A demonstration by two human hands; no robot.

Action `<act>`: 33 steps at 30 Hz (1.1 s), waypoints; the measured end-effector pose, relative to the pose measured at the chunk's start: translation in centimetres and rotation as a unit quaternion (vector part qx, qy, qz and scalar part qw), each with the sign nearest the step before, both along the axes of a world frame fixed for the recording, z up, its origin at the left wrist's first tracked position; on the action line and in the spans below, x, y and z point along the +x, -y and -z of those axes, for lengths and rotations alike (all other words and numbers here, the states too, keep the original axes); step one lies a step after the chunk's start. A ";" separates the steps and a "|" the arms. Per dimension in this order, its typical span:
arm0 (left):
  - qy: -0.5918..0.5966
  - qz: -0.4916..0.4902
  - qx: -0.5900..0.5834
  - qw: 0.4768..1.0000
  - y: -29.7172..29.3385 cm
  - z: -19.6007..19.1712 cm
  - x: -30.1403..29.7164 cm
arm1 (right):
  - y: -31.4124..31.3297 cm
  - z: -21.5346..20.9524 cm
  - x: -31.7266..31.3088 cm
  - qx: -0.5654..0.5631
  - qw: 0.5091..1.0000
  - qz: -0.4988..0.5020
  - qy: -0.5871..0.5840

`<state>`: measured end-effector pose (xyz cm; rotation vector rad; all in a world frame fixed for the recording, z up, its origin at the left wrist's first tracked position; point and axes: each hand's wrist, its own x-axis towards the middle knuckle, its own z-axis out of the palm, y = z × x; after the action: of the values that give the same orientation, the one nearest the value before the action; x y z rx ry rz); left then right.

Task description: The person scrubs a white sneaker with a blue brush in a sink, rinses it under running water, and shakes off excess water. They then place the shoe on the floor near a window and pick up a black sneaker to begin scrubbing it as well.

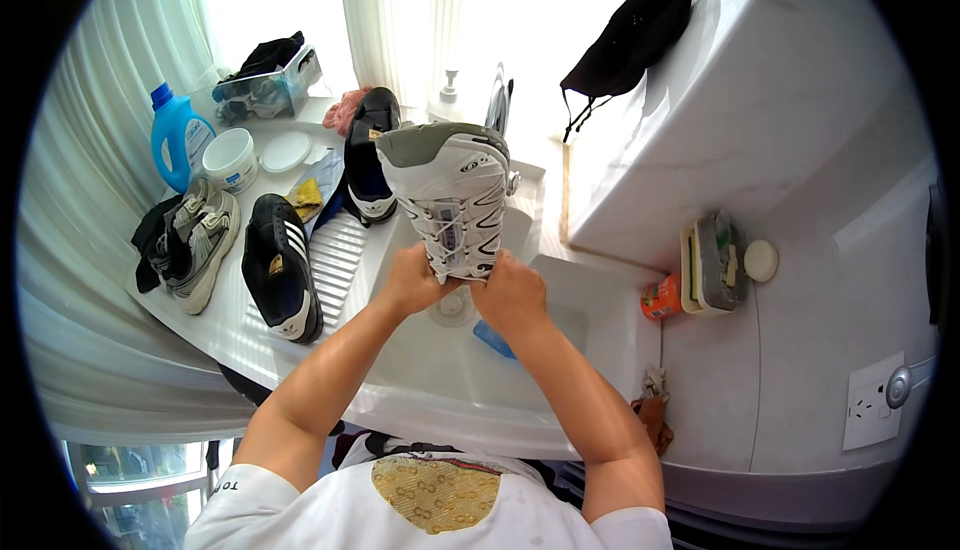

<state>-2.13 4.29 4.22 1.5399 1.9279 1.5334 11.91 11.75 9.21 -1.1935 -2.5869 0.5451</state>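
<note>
A white and grey lace-up sneaker point(455, 185) is raised over the white sink point(410, 375), its grey-tipped toe pointing away from me. My left hand point(415, 282) is closed on the left side of its near end. On the right side of that end, my right hand point(513, 292) grips it too. The laces are still threaded, and loose ends hang by my fingers. Under the shoe, a drain fitting point(455, 307) and a blue object point(493, 339) show in the basin; my right forearm partly covers the blue object.
On the left counter stand a black shoe with white stripes point(284, 275), another black shoe point(368, 165), grey sneakers point(208, 245), a blue detergent bottle point(180, 140) and a white tub point(231, 158). A black mask point(640, 35) hangs upper right; an orange container point(660, 298) sits right of the sink.
</note>
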 end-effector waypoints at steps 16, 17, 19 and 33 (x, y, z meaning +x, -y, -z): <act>-0.082 -0.131 0.041 0.987 -1.2 1.6 0.6 | -2.0 2.8 -0.9 0.251 0.967 -0.029 0.041; -0.085 -0.136 0.050 0.986 -1.4 1.6 0.6 | -2.2 3.7 -0.7 0.275 0.960 -0.039 0.020; -0.108 -0.119 0.063 0.985 -1.5 2.2 0.0 | -1.0 3.8 -0.8 0.294 0.954 -0.059 -0.007; -0.123 -0.018 -0.029 0.992 -1.2 2.6 -1.9 | -0.9 3.5 -0.8 0.265 0.952 -0.051 -0.143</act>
<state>-4.06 5.54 1.59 1.7480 2.1191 1.3415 11.13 12.67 5.69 -0.7416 -2.3331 0.0196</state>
